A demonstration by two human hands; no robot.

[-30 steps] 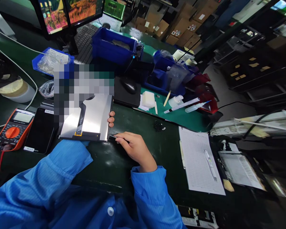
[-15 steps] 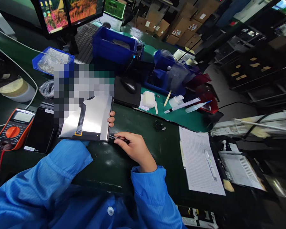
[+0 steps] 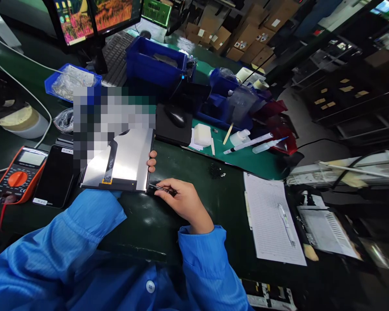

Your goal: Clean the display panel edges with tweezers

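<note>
A silver display panel [image 3: 129, 160] with a black flex cable lies tilted on the dark green bench, back side up. My left hand [image 3: 151, 160] reaches under it; only two fingertips show, curled round its right edge. My right hand [image 3: 181, 201] is closed in a pinch on thin metal tweezers [image 3: 158, 187], whose tips touch the panel's lower right corner. Both arms wear blue sleeves.
An orange multimeter [image 3: 17, 172] and a black phone [image 3: 55, 175] lie left of the panel. Behind are blue bins [image 3: 155, 62], a mouse on a black pad [image 3: 173, 116], a white block [image 3: 201, 134] and pens. A paper sheet with a pen [image 3: 270, 216] lies to the right.
My right hand and the tweezers have shifted very slightly at the panel's corner. The panel and left hand stay put.
</note>
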